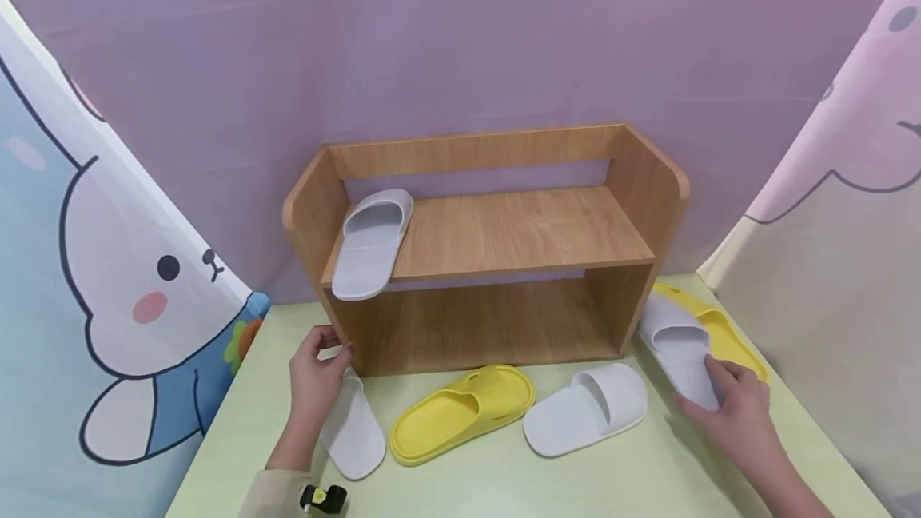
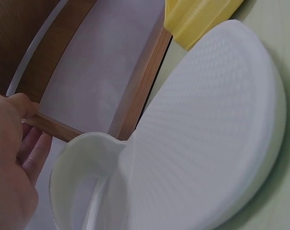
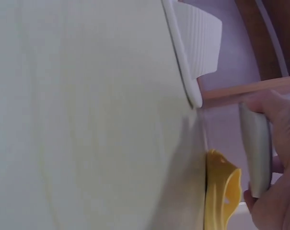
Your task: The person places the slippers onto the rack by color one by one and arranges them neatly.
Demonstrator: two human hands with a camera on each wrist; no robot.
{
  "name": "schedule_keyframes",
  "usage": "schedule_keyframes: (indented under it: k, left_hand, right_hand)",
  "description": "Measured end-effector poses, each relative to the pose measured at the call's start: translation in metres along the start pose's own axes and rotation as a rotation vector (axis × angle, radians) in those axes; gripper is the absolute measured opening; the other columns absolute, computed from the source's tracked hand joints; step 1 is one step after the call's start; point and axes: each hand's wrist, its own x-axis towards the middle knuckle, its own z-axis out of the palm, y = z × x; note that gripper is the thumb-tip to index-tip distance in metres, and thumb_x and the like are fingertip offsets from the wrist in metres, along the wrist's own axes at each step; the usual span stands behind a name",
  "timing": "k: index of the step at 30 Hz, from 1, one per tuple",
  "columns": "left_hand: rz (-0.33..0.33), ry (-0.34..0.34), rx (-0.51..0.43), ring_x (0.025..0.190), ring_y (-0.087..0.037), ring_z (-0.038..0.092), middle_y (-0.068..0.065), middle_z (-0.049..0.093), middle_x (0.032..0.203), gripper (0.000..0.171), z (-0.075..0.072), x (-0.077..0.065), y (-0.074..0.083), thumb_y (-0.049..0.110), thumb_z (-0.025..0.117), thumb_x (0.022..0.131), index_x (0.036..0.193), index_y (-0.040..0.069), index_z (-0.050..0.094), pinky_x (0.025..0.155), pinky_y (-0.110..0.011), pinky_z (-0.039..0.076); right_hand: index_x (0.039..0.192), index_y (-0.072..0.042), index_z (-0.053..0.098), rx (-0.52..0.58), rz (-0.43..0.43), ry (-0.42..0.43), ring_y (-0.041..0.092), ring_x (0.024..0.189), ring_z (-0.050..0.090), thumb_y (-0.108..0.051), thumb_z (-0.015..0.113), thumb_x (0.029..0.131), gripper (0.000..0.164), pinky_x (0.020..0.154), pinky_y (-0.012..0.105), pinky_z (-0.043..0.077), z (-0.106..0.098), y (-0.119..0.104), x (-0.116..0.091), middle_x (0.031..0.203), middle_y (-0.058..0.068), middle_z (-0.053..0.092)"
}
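My right hand point(image 1: 741, 414) grips a light grey slipper point(image 1: 679, 352) by its heel end, beside the right end of a wooden shoe rack point(image 1: 504, 234). In the right wrist view this slipper point(image 3: 256, 148) is off the table, thumb on one side and fingers on the other. My left hand point(image 1: 314, 386) pinches the front edge of the rack's left side panel, thumb and fingers on either face in the left wrist view. Below that hand lies a white slipper point(image 1: 356, 434), partly hidden by it. Another light grey slipper point(image 1: 370, 250) sits on the upper shelf's left end.
On the pale green table point(image 1: 475, 490), a yellow slipper point(image 1: 460, 416) and a white slipper point(image 1: 586, 410) lie before the rack. A second yellow slipper point(image 1: 734, 342) lies right of it, partly covered by the held one. Curtains point(image 1: 475, 46) stand behind and at both sides.
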Motion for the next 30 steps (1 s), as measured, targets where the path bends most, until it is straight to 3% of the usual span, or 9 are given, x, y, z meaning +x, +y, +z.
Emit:
schedule_keyframes:
  k: [6,10,14,18,26,30]
  left_hand:
    - [0.009,-0.002,-0.003,0.101,-0.010,0.068,-0.017,0.076,0.110,0.022,0.001,0.003,0.000,-0.005,0.080,0.095,0.115,0.001,0.072,0.078,-0.015,0.062]
    - [0.005,-0.001,-0.004,0.100,-0.009,0.068,-0.017,0.076,0.109,0.022,0.001,0.003,-0.001,-0.006,0.080,0.095,0.115,0.000,0.072,0.077,-0.016,0.062]
    - [-0.002,0.000,0.001,0.100,-0.008,0.068,-0.017,0.076,0.110,0.022,0.001,0.001,-0.001,-0.005,0.080,0.095,0.115,0.001,0.072,0.077,-0.015,0.062]
    - [-0.005,-0.008,0.000,0.102,-0.013,0.068,-0.017,0.075,0.111,0.022,0.000,0.000,-0.001,-0.005,0.080,0.096,0.116,0.001,0.071,0.078,-0.016,0.062]
    - [-0.010,-0.017,0.000,0.107,-0.024,0.069,-0.016,0.074,0.111,0.022,-0.001,-0.002,0.002,-0.006,0.079,0.096,0.115,0.002,0.071,0.077,-0.017,0.063]
    - [-0.013,-0.016,-0.004,0.107,-0.023,0.070,-0.015,0.074,0.111,0.022,0.000,-0.001,0.002,-0.007,0.079,0.096,0.115,0.002,0.071,0.077,-0.017,0.063]
  right_hand:
    - [0.146,0.012,0.061,0.096,0.040,0.181,0.050,0.125,0.046,-0.006,0.097,0.074,0.083,0.088,0.020,0.033,-0.005,-0.016,0.005,0.139,0.036,0.054]
    - [0.154,0.006,0.059,0.154,0.101,0.233,0.035,0.127,0.044,-0.004,0.096,0.075,0.088,0.087,0.008,0.032,-0.010,-0.032,0.007,0.146,0.030,0.053]
    - [0.160,-0.002,0.056,0.194,0.129,0.289,0.017,0.126,0.040,0.000,0.096,0.075,0.093,0.088,0.006,0.036,-0.014,-0.045,0.011,0.151,0.023,0.049]
    - [0.161,-0.006,0.057,0.213,0.104,0.363,0.004,0.128,0.036,0.005,0.096,0.072,0.097,0.092,0.011,0.038,-0.016,-0.055,0.018,0.152,0.018,0.047]
    - [0.156,-0.007,0.062,0.261,-0.020,0.502,0.005,0.137,0.036,0.014,0.099,0.060,0.105,0.096,0.018,0.039,-0.018,-0.071,0.034,0.148,-0.018,0.042]
    - [0.156,-0.008,0.063,0.246,-0.030,0.538,0.006,0.139,0.035,0.012,0.101,0.060,0.105,0.100,0.019,0.038,-0.020,-0.076,0.042,0.150,-0.017,0.043]
